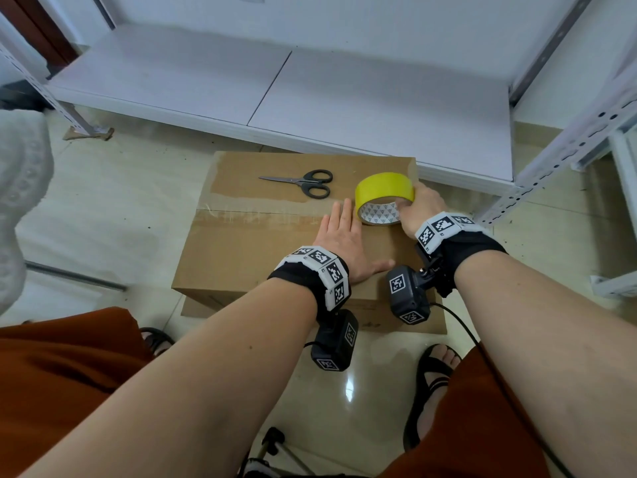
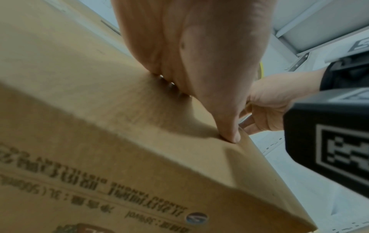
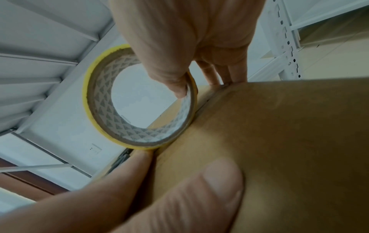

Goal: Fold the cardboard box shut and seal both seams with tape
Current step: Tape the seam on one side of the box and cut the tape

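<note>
Left hand lies flat on the box; right hand grips the tape near its right edge, scissors behind

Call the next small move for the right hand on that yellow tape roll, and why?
Probably draw the yellow tape roll leftward along the centre seam. The right hand grips the roll on edge at the seam's right end, the left hand presses flat on the closed cardboard box, and no yellow tape shows on the seam yet. The scissors lie ready for cutting afterwards.
</note>
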Demonstrator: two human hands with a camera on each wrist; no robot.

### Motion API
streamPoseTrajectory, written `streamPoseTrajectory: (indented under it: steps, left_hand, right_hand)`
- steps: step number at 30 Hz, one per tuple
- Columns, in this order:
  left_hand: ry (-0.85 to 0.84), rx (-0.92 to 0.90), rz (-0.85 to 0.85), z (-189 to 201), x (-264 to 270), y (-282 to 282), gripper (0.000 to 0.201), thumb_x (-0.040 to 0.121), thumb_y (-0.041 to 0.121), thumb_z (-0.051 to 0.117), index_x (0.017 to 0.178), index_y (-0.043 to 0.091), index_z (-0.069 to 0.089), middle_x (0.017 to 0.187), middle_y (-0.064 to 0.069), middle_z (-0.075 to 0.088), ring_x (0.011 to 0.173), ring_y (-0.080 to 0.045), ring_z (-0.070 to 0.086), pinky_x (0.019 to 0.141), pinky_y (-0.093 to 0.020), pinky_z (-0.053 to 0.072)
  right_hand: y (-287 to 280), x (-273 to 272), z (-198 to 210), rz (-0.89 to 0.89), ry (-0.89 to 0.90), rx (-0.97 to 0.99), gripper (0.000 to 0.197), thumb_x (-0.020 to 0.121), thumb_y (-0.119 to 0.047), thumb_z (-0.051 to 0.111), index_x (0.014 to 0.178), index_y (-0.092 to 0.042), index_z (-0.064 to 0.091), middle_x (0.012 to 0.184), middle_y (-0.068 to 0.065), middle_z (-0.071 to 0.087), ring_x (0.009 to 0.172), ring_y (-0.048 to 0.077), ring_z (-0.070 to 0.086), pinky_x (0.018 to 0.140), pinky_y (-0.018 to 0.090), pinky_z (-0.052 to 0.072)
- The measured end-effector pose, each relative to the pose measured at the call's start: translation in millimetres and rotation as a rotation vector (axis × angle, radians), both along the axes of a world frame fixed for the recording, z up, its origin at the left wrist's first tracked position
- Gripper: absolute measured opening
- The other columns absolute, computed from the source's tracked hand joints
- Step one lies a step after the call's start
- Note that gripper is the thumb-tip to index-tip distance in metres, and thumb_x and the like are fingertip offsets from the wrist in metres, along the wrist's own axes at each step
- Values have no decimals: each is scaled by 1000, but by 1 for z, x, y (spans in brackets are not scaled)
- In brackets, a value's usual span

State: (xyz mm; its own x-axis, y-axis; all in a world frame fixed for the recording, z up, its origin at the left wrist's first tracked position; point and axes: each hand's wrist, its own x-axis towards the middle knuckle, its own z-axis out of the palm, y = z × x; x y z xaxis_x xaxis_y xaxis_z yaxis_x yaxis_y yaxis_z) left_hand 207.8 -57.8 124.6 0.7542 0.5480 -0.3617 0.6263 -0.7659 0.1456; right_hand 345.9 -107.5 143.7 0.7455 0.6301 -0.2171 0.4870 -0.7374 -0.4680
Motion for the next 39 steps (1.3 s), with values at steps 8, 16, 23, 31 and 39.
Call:
streamPoseTrajectory:
  steps: [8, 16, 23, 31, 39]
  left_hand:
    - [20, 6, 13, -1, 1, -2, 116, 77, 82, 38, 151, 7, -11, 159, -10, -17, 146, -25, -16, 120, -41, -3]
    - [35, -1, 10, -2, 1, -1, 114, 78, 81, 37, 151, 7, -12, 158, -10, -19, 146, -25, -18, 120, -41, -4]
    - [34, 14, 17, -3, 2, -2, 114, 78, 81, 36, 151, 8, -11, 158, -10, -19, 146, -25, -18, 120, -41, -4]
    - [26, 30, -6, -5, 5, -4, 103, 75, 86, 28, 151, 29, -12, 157, -16, -19, 145, -32, -18, 119, -47, -3]
    - [70, 77, -10, -2, 8, -8, 101, 75, 86, 27, 153, 26, 2, 157, -17, -18, 145, -35, -16, 118, -49, -1]
  right_hand:
    - [-7, 4, 10, -21, -44, -6, 27, 95, -11, 47, 120, -1, 49, 114, 23, 60, 103, 39, 57, 72, 33, 36]
    - [-6, 5, 18, -71, -51, -23, 28, 92, 1, 48, 119, 5, 42, 116, 26, 56, 104, 41, 56, 70, 35, 36]
    - [-18, 12, 16, -81, -21, 78, 31, 88, 6, 46, 119, -2, 49, 112, 22, 59, 101, 38, 56, 73, 34, 38]
    - [-16, 13, 13, -169, -4, 88, 25, 90, 2, 45, 115, 2, 47, 114, 23, 57, 103, 38, 55, 71, 35, 36]
    - [-24, 15, 9, -184, 101, 65, 29, 85, -28, 65, 100, -8, 49, 95, 9, 52, 87, 28, 51, 68, 30, 33]
